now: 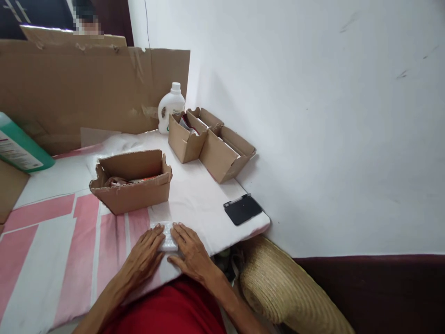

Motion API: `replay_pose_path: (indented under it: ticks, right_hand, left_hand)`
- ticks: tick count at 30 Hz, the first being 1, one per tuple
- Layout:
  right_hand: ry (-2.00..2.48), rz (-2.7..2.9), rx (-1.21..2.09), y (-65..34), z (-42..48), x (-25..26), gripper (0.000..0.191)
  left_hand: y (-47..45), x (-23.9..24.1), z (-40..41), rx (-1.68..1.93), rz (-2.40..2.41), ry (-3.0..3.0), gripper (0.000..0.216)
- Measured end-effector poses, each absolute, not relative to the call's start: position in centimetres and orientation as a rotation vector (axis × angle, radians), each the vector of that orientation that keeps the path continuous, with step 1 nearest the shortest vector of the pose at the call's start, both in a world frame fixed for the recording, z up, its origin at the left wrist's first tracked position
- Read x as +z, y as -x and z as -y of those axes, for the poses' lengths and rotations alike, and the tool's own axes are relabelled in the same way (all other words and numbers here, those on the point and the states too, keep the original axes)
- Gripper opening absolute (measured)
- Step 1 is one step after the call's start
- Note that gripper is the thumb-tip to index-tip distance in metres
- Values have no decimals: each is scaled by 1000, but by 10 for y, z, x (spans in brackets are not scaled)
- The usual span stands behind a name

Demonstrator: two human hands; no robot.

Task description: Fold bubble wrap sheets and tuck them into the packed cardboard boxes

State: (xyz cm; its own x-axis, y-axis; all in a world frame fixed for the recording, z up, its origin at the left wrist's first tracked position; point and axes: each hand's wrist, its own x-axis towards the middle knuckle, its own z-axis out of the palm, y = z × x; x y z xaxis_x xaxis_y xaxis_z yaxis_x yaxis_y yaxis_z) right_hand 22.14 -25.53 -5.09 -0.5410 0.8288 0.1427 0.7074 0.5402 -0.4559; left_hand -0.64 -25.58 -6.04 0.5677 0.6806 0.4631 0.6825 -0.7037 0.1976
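A small piece wrapped in bubble wrap lies flat near the front edge of the cloth-covered table. My left hand rests on its left side, fingers stretched out. On the other side my right hand presses with spread fingers, the thumb apart on the cloth. What is inside the wrap cannot be made out. Just beyond my hands stands an open cardboard box with small packets in it. To the right lies a flat black object like a phone or case.
Several open cardboard boxes stand by the wall, with a white jug behind them. A bottle of green liquid leans at left. A tall cardboard sheet borders the back, a person beyond it. A straw hat is below right.
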Motion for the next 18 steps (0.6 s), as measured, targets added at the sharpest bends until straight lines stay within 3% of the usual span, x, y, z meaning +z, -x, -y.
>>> replay_pose_path:
  ticks: [3, 7, 10, 13, 15, 18]
  right_hand:
    - [1222, 2433, 446, -221, 249, -47, 53]
    - [1119, 2289, 513, -222, 242, -28, 31]
    - [1098, 2080, 733, -228, 234, 12, 21]
    - [1148, 1964, 843, -242, 216, 73, 12]
    - [1116, 1894, 750, -249, 196, 117, 9]
    - [969, 1856, 364, -241, 157, 165, 13]
  left_hand:
    - [7, -44, 247, -765, 1148, 2802, 34]
    - [1, -15, 241, -936, 1164, 2850, 32]
    - [-1, 11, 239, -1166, 1300, 2840, 30]
    - [9, 31, 237, -1271, 1429, 2697, 46]
    - [22, 34, 237, -1307, 1528, 2580, 54]
    - [42, 22, 238, -1382, 1628, 2450, 46]
